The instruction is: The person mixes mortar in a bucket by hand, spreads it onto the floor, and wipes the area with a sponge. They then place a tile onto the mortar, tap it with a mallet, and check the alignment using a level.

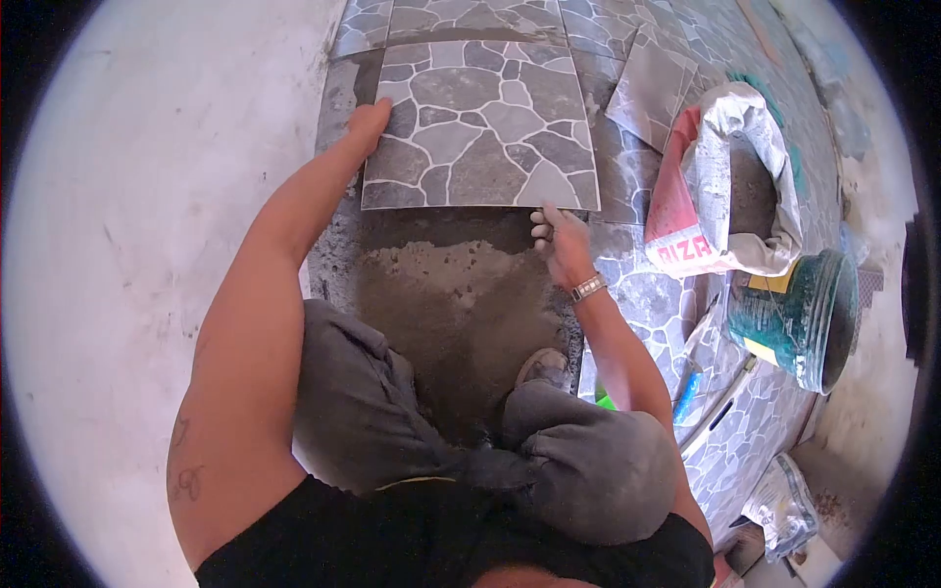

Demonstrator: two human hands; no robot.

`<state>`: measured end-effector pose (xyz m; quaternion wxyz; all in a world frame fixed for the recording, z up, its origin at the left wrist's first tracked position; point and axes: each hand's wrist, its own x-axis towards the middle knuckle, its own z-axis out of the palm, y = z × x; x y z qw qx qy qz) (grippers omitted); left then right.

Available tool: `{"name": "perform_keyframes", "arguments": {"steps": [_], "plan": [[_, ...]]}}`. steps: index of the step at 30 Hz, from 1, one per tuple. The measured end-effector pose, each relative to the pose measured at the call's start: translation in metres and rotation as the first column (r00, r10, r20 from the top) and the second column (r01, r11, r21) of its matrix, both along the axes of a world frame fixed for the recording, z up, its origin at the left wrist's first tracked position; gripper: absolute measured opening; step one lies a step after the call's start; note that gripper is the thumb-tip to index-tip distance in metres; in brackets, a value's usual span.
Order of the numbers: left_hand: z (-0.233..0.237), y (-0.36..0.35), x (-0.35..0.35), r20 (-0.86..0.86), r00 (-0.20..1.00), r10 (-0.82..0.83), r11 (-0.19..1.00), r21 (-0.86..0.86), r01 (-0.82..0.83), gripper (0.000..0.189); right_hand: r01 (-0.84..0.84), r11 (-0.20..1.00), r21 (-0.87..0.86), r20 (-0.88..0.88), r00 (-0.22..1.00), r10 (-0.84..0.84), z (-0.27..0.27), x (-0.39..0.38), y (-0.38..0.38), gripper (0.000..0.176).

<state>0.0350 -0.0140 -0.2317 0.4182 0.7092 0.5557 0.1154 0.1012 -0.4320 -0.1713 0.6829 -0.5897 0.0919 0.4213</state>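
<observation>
A large square floor tile (485,122) with a grey stone pattern and pale joint lines lies ahead of me, over a bed of wet mortar (451,294). At its left edge is my left hand (371,122), fingers curled round the side. My right hand (563,243) grips the near edge close to the right corner, thumb on top and fingers bent at the rim. A watch (589,286) is on that wrist. Between my knees and the tile the mortar surface is exposed, rough and partly smoothed.
Laid tiles (470,18) adjoin at the far side and right. An open bag (676,196) stands right, beside a tipped green bucket (784,318). A long tool (720,407) and a crumpled bag (784,505) lie nearer. The white wall (176,196) runs along the left.
</observation>
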Motion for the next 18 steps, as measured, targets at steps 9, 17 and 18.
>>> {"name": "perform_keyframes", "arguments": {"steps": [9,17,18], "plan": [[0.024,-0.005,-0.036,-0.063,0.918,-0.392,0.920,-0.034,0.391,0.047,0.267,0.944,0.193,-0.271,0.939,-0.210,0.006,-0.014,0.009,0.019],[0.013,0.026,-0.029,-0.138,0.916,-0.377,0.890,0.221,0.399,0.044,0.380,0.904,0.198,-0.375,0.881,-0.288,0.005,-0.017,0.017,0.019],[0.018,0.021,-0.031,-0.148,0.911,-0.384,0.872,0.267,0.411,0.043,0.368,0.902,0.223,-0.386,0.884,-0.265,0.008,-0.016,0.014,0.018]]}}
